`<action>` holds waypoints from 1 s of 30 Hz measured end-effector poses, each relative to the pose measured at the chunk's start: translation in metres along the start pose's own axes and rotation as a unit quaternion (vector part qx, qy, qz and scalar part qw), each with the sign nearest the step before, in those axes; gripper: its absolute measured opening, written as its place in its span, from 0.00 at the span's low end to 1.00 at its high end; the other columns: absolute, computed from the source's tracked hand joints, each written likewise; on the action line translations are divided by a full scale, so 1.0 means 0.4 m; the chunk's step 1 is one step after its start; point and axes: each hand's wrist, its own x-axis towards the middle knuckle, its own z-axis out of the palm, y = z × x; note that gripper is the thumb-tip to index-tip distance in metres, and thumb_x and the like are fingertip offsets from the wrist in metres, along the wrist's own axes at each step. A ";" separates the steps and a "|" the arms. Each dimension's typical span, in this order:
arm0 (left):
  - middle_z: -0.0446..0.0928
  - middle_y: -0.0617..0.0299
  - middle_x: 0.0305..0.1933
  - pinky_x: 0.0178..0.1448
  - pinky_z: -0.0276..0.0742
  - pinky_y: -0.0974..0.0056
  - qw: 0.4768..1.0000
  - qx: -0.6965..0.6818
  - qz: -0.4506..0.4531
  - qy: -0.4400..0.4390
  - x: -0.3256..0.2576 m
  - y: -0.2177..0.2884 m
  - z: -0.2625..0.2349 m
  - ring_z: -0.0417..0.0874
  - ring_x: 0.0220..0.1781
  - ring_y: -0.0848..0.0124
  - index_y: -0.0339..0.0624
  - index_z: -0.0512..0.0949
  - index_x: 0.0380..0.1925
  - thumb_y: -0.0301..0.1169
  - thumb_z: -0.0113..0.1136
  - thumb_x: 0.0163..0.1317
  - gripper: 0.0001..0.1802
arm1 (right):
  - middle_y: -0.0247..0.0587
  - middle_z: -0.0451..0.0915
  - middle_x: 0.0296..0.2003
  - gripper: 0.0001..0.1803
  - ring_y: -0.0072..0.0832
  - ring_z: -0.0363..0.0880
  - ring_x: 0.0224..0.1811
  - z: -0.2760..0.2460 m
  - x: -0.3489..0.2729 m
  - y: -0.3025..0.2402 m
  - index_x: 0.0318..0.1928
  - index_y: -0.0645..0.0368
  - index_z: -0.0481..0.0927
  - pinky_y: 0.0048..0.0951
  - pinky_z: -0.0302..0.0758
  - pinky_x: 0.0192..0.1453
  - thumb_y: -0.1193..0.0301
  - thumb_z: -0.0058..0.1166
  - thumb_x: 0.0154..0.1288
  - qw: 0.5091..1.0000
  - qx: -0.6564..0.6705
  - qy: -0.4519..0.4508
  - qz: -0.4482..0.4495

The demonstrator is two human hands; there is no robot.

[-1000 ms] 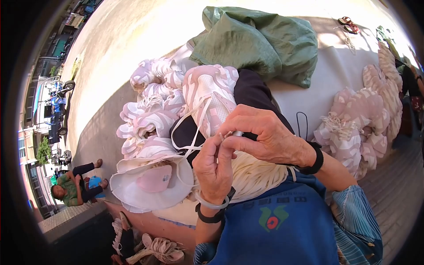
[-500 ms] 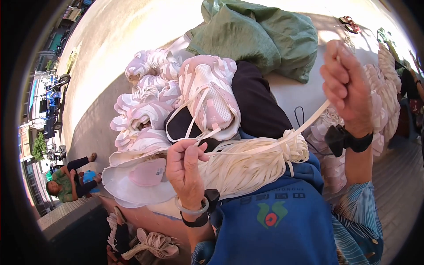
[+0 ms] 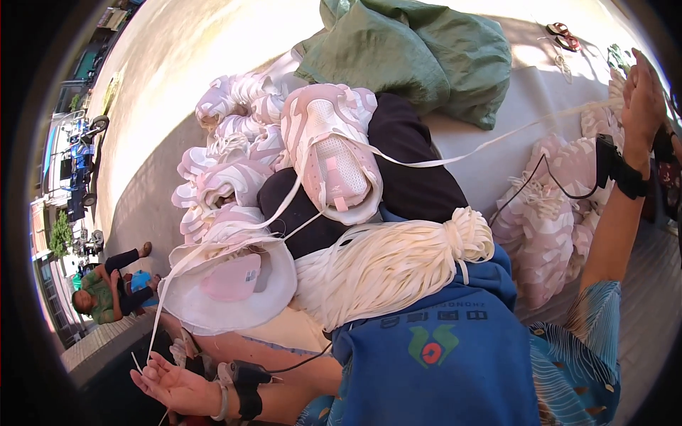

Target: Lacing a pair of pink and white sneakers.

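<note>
A pink-and-white sneaker [image 3: 332,153] rests on my dark-trousered lap, toe pointing away, with a cream shoelace [image 3: 465,154] threaded at its opening. Far off to the right, my raised right hand [image 3: 641,106] grips one stretch of that lace, which sags between shoe and hand. Down at the lower left, my left hand [image 3: 174,383] has its palm turned up and the other stretch pinched at its fingers. A thick bundle of cream laces [image 3: 383,270] lies across my blue apron [image 3: 440,362]. Next to it is an upturned pale shoe piece [image 3: 280,295] with a pink insole.
Several pink-and-white sneakers [image 3: 224,174] are heaped at the left, and more sneakers [image 3: 547,234] at the right. A green sack [image 3: 419,57] lies ahead. Sandals [image 3: 565,39] sit on the ground at far right. A seated person [image 3: 103,295] is at the left.
My hands have spread apart: the right moved farther right, the left down and left. The lace now stretches out on both sides of the sneaker, and neither hand is over the bundle.
</note>
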 end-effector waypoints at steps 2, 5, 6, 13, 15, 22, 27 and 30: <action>0.79 0.52 0.42 0.65 0.73 0.56 0.999 -0.030 0.014 0.027 0.050 0.017 -0.096 0.80 0.52 0.62 0.31 0.65 0.61 0.28 0.45 0.72 0.19 | 0.22 0.68 0.20 0.16 0.08 0.56 0.16 0.027 -0.006 0.017 0.55 0.63 0.79 0.15 0.52 0.17 0.69 0.55 0.71 0.991 0.124 0.028 0.044; 0.78 0.48 0.49 0.66 0.72 0.54 0.989 0.070 -0.003 0.132 -0.021 0.023 -0.003 0.80 0.57 0.61 0.32 0.65 0.60 0.29 0.47 0.73 0.20 | 0.20 0.64 0.22 0.16 0.05 0.51 0.18 0.136 -0.118 -0.003 0.58 0.60 0.78 0.13 0.47 0.18 0.70 0.47 0.76 0.994 0.080 -0.061 0.043; 0.76 0.47 0.51 0.67 0.72 0.54 0.988 0.100 -0.011 0.116 -0.045 0.004 0.029 0.80 0.57 0.59 0.32 0.67 0.59 0.29 0.49 0.73 0.19 | 0.18 0.65 0.22 0.13 0.06 0.56 0.21 0.161 -0.153 -0.018 0.53 0.56 0.82 0.13 0.52 0.21 0.69 0.49 0.74 0.987 0.096 -0.122 0.048; 0.77 0.60 0.41 0.39 0.74 0.71 0.941 -0.107 -0.181 -0.265 -0.249 -0.103 0.436 0.73 0.32 0.78 0.34 0.73 0.53 0.27 0.50 0.73 0.13 | 0.47 0.76 0.30 0.08 0.44 0.78 0.33 0.451 -0.465 -0.170 0.39 0.64 0.81 0.39 0.74 0.39 0.73 0.54 0.65 0.893 0.045 -0.444 -0.054; 0.77 0.62 0.39 0.33 0.70 0.75 0.919 -0.033 -0.234 -0.317 -0.306 -0.141 0.546 0.70 0.26 0.81 0.35 0.75 0.51 0.29 0.50 0.73 0.12 | 0.48 0.76 0.32 0.09 0.44 0.80 0.34 0.502 -0.516 -0.157 0.41 0.64 0.80 0.41 0.76 0.40 0.72 0.54 0.64 0.889 0.037 -0.448 -0.089; 0.76 0.65 0.32 0.22 0.63 0.75 0.855 0.194 -0.146 -0.458 -0.346 -0.315 0.659 0.68 0.21 0.84 0.36 0.77 0.49 0.35 0.52 0.73 0.14 | 0.47 0.74 0.37 0.08 0.45 0.81 0.34 0.580 -0.580 -0.172 0.41 0.62 0.79 0.42 0.78 0.38 0.73 0.54 0.62 0.840 -0.053 -0.529 -0.114; 0.79 0.62 0.36 0.40 0.73 0.71 0.850 0.178 -0.127 -0.479 -0.340 -0.326 0.684 0.77 0.35 0.77 0.34 0.77 0.48 0.36 0.56 0.70 0.15 | 0.48 0.74 0.35 0.05 0.45 0.81 0.33 0.599 -0.576 -0.149 0.36 0.63 0.78 0.41 0.79 0.36 0.74 0.54 0.61 0.836 -0.062 -0.523 -0.152; 0.81 0.59 0.39 0.49 0.74 0.67 0.849 0.197 -0.155 -0.465 -0.333 -0.311 0.692 0.79 0.42 0.72 0.33 0.77 0.48 0.35 0.57 0.69 0.16 | 0.49 0.76 0.34 0.05 0.46 0.82 0.33 0.606 -0.556 -0.131 0.34 0.64 0.77 0.40 0.80 0.36 0.75 0.53 0.60 0.853 -0.057 -0.493 -0.160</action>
